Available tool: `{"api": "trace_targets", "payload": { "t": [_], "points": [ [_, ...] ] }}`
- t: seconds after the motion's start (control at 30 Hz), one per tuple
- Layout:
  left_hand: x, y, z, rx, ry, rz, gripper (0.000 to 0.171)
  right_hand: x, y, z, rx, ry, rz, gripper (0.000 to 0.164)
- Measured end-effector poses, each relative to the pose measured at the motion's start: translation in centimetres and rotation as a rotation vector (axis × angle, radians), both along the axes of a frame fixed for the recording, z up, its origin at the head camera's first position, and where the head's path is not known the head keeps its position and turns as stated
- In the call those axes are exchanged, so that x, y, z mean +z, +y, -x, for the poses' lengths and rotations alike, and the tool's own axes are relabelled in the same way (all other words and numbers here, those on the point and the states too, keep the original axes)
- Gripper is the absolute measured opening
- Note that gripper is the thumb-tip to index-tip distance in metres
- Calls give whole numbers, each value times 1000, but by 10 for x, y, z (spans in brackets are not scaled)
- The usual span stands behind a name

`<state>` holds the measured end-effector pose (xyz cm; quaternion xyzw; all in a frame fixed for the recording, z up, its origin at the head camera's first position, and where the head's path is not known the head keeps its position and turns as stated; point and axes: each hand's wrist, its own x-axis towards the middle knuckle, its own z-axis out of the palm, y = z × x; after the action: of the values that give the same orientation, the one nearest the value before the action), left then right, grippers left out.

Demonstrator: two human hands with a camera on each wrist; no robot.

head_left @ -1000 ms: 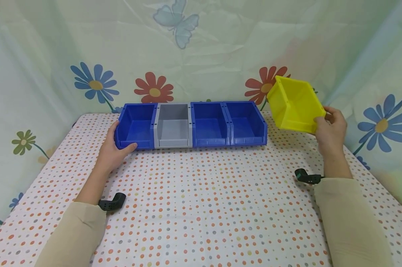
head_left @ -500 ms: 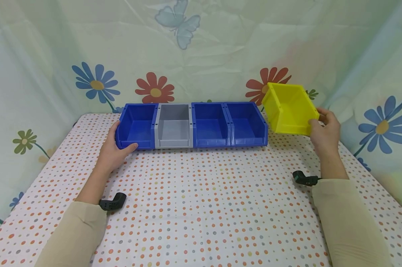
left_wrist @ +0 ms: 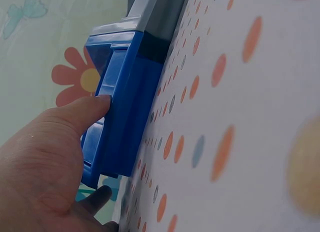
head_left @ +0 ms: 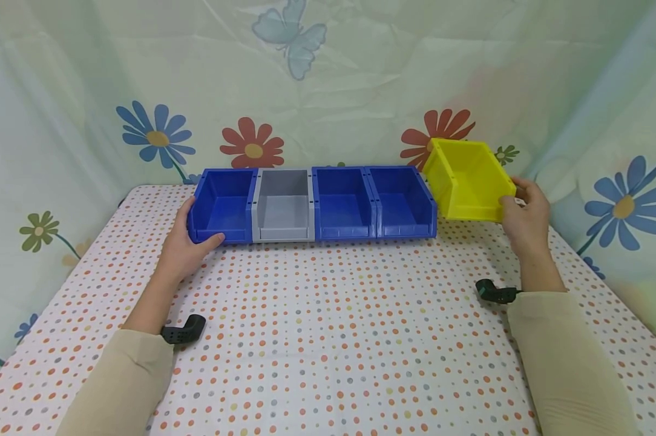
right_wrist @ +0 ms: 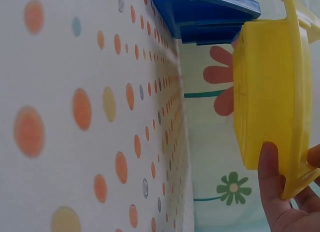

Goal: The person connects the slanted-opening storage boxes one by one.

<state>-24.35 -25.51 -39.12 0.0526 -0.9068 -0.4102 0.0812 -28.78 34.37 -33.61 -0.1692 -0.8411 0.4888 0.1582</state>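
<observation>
A row of storage bins stands at the back of the table: a blue bin at the left end, a grey bin, then two more blue bins. My left hand holds the left-end blue bin, thumb on its front lip and fingers at its outer side. My right hand pinches a yellow bin by its right side. In the right wrist view, the yellow bin is raised above the cloth, close to the right-end blue bin.
A white cloth with coloured dots covers the table. Behind it hangs a pale curtain printed with flowers and a butterfly. Side curtains border the table left and right.
My right hand has brought the yellow bin left and lower, closer to the right-end blue bin, and it is less tilted. My left hand and the row have stayed put.
</observation>
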Motion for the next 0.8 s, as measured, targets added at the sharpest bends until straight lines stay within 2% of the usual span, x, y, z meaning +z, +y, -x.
{"api": "trace_targets", "payload": {
  "t": [0.8],
  "points": [
    [-1,0,1,5,-4,9,103,2,-5,1,26,-8,-115,56]
  ]
}}
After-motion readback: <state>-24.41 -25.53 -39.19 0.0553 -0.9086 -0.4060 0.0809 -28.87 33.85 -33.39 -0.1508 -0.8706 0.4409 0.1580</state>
